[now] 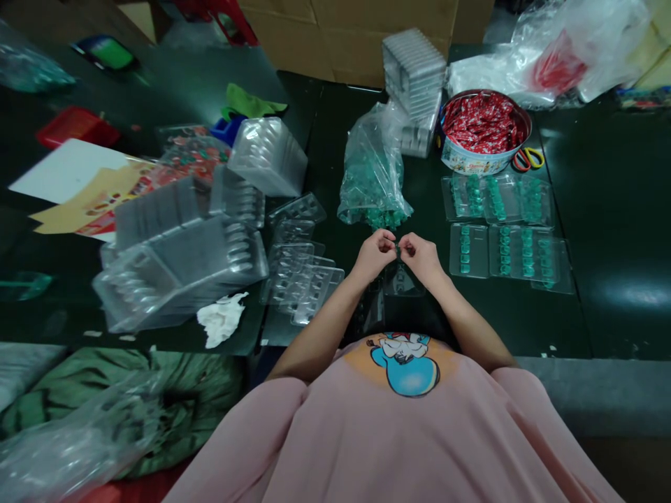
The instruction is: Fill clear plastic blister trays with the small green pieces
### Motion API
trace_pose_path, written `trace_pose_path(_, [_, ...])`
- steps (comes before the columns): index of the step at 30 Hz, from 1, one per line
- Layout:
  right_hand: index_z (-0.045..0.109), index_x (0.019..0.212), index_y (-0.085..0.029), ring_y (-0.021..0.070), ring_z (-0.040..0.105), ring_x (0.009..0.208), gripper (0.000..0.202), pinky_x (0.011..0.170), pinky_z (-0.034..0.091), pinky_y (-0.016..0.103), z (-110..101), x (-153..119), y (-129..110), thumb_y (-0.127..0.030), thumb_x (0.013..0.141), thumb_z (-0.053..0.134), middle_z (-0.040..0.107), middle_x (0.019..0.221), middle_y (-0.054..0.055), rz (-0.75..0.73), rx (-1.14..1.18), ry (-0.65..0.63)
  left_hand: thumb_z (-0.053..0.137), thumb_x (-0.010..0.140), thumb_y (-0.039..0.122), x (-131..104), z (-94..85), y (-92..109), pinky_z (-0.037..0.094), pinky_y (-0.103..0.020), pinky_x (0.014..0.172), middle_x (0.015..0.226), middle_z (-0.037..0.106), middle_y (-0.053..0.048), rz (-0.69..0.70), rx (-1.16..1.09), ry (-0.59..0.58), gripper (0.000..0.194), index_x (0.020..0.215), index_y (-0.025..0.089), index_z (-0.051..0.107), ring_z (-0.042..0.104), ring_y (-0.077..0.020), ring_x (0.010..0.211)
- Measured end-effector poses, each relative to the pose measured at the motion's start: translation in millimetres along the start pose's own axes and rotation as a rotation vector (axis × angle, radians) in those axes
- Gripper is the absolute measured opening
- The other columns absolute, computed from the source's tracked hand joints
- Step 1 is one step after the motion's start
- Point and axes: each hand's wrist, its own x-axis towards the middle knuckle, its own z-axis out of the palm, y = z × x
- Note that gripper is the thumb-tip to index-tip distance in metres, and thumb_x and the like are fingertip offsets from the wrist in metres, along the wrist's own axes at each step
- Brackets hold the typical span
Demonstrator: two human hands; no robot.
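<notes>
So the small green piece (pixel 398 249) is right in the middle of things, up between the fingertips just over the near part of the surface (pixel 335 157); the left hand (pixel 378 253) has a narrow grip on it, thumb and fingers pinched in, and the right hand (pixel 421 257) pinches it from the 3 o'clock side, also narrow; the fingers hide most of it, so can't tell you its exact shape.

At 6 o'clock, just below the hands, there's a clear blister tray (pixel 402 283); at 11 a plastic bag (pixel 373 164) of green bits, with some loose green bits (pixel 386 218) at its mouth; at 3 o'clock sit two rows of filled trays (pixel 505 251), green strips in the slots.

Further out: a round tin (pixel 474 164) of red wrapped stuff around 1, scissors (pixel 527 156) just beside it at 2, a tall tray stack (pixel 416 77) at 12; loose clear trays (pixel 301 283) overlap between 8 and 9, bigger stacks (pixel 183 258) at 9, plus a crumpled white tissue (pixel 221 320) at 8.
</notes>
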Motion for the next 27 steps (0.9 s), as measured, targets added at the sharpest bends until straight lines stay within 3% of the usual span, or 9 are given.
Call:
trace_pose_path(4, [0.056, 0.077, -0.020, 0.0114, 0.057, 0.065, 0.005, 0.065, 0.044, 0.024, -6, 3, 7, -0.019, 0.071, 0.057, 0.062, 0.071, -0.003, 0.162, 0.254, -0.008, 0.056, 0.062, 0.009, 1, -4.3, 2, 0.038, -0.021, 0.061, 0.067, 0.054, 0.005, 0.052, 0.060, -0.024, 0.019, 0.078, 0.018, 0.051, 0.051, -0.0090, 0.060])
trace_pose_path(8, [0.054, 0.075, -0.021, 0.0117, 0.058, 0.066, 0.013, 0.068, 0.046, 0.026, -11, 7, 12, -0.025, 0.066, 0.063, 0.063, 0.071, -0.003, 0.263, 0.515, -0.055, 0.051, 0.069, 0.007, -1, -7.9, 6, 0.040, -0.023, 0.063, 0.071, 0.055, 0.002, 0.269, 0.285, -0.092, 0.012, 0.072, 0.017, 0.058, 0.052, -0.0108, 0.065])
trace_pose_path(14, [0.053, 0.073, -0.021, 0.0099, 0.057, 0.064, 0.022, 0.061, 0.042, 0.023, -14, 6, 12, -0.026, 0.059, 0.068, 0.060, 0.067, -0.005, 0.495, 0.733, -0.043, 0.050, 0.084, 0.009, -2, -13.4, 5, 0.047, -0.030, 0.084, 0.102, 0.063, -0.007, 0.564, 0.645, -0.206, 0.029, 0.101, 0.020, 0.070, 0.060, -0.0167, 0.094])
trace_pose_path(17, [0.057, 0.075, -0.020, 0.0091, 0.056, 0.064, 0.024, 0.055, 0.037, 0.020, -16, 3, 12, -0.028, 0.057, 0.072, 0.060, 0.069, -0.004, 0.591, 0.794, -0.093, 0.053, 0.089, 0.015, 2, -16.5, 1, 0.047, -0.032, 0.086, 0.102, 0.064, -0.008, 0.601, 0.712, -0.227, 0.021, 0.099, 0.021, 0.070, 0.060, -0.0182, 0.097])
trace_pose_path(21, [0.068, 0.088, -0.020, 0.0083, 0.056, 0.068, 0.028, 0.062, 0.041, 0.021, -20, -1, 12, -0.032, 0.064, 0.072, 0.064, 0.078, -0.002, 0.500, 0.788, -0.193, 0.056, 0.090, 0.025, 4, -14.7, -1, 0.047, -0.031, 0.084, 0.097, 0.065, -0.006, 0.471, 0.502, -0.217, 0.016, 0.089, 0.019, 0.070, 0.061, -0.0169, 0.092])
trace_pose_path(27, [0.068, 0.092, -0.019, 0.0099, 0.057, 0.070, 0.033, 0.065, 0.043, 0.023, -22, -3, 12, -0.045, 0.073, 0.072, 0.064, 0.078, -0.001, 0.407, 0.688, -0.235, 0.071, 0.076, 0.038, 0, 2.0, -5, 0.048, -0.030, 0.077, 0.083, 0.066, -0.004, -0.012, -0.144, -0.112, 0.024, 0.081, 0.015, 0.068, 0.061, -0.0150, 0.077])
